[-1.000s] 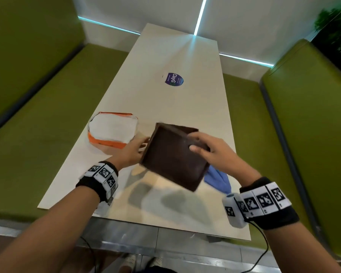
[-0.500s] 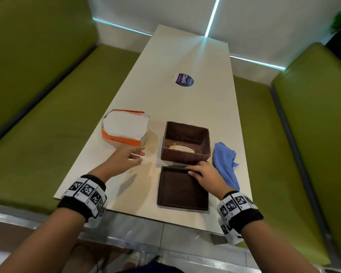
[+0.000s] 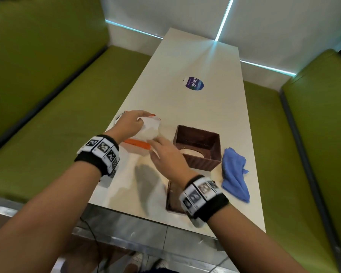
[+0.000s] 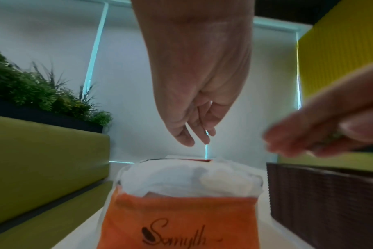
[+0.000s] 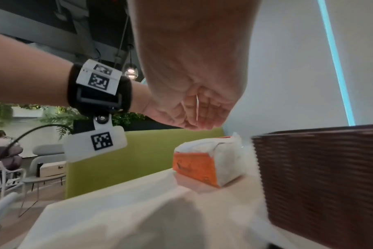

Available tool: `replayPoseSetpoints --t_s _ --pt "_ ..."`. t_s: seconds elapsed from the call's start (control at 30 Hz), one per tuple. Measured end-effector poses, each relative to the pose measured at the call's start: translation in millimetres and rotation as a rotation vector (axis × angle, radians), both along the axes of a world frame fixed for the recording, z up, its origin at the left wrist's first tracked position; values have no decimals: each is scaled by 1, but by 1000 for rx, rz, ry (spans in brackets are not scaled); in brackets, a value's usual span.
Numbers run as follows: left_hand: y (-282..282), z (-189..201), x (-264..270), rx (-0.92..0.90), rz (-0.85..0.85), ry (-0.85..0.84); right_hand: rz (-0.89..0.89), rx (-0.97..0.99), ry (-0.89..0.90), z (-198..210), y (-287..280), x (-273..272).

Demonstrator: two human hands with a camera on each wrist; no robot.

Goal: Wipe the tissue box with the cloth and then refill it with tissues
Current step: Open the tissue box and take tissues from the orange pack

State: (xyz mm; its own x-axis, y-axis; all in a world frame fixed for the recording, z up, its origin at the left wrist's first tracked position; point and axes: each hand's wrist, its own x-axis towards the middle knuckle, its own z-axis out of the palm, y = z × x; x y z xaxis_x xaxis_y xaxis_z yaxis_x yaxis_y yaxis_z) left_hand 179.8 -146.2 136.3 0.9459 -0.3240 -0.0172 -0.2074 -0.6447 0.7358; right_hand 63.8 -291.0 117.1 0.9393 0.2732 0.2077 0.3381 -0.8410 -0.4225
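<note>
The orange and white tissue pack (image 3: 149, 133) lies at the table's left side. My left hand (image 3: 138, 119) hovers over its top; in the left wrist view its fingertips (image 4: 188, 141) hang just above the white tissues (image 4: 187, 178), holding nothing. My right hand (image 3: 154, 146) reaches in from the right with relaxed fingers, close to the pack's near right corner. The brown woven tissue box (image 3: 197, 146) stands open-side up to the right of the pack. Its flat brown panel (image 3: 172, 196) lies near the front edge, partly hidden by my right wrist. The blue cloth (image 3: 235, 174) lies crumpled right of the box.
A round blue sticker (image 3: 194, 83) sits farther up the long white table (image 3: 195, 56). Green benches (image 3: 47, 125) run along both sides. The front table edge (image 3: 146, 215) is close to my forearms.
The brown panel, held up in both hands a second ago, now lies on the table. Both hands have since moved left to the tissue pack, the right one leaving the panel.
</note>
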Motion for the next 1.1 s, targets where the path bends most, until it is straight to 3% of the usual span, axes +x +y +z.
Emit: replayPoseSetpoints --t_s 0.1,0.23,0.37,0.47,0.57,0.8,0.97,1.1 --pt "-5 -6 11 146 -48 19 19 -59 136 0 25 31" --pt "3 -20 16 322 -190 4 -13 -283 242 -13 22 33" --pt "14 -35 20 423 -234 -113 -20 -396 212 -21 20 20" --pt "11 -33 27 594 -194 35 -38 -440 273 -14 22 21" --pt "8 -30 36 630 -205 146 -20 -493 321 -7 23 23" --pt "2 -27 40 810 -246 161 20 -537 191 -11 22 21" --pt "1 -35 42 838 -257 62 -80 -288 94 -8 27 26" --pt "-1 -25 25 853 -238 55 -58 -315 184 -8 20 32"
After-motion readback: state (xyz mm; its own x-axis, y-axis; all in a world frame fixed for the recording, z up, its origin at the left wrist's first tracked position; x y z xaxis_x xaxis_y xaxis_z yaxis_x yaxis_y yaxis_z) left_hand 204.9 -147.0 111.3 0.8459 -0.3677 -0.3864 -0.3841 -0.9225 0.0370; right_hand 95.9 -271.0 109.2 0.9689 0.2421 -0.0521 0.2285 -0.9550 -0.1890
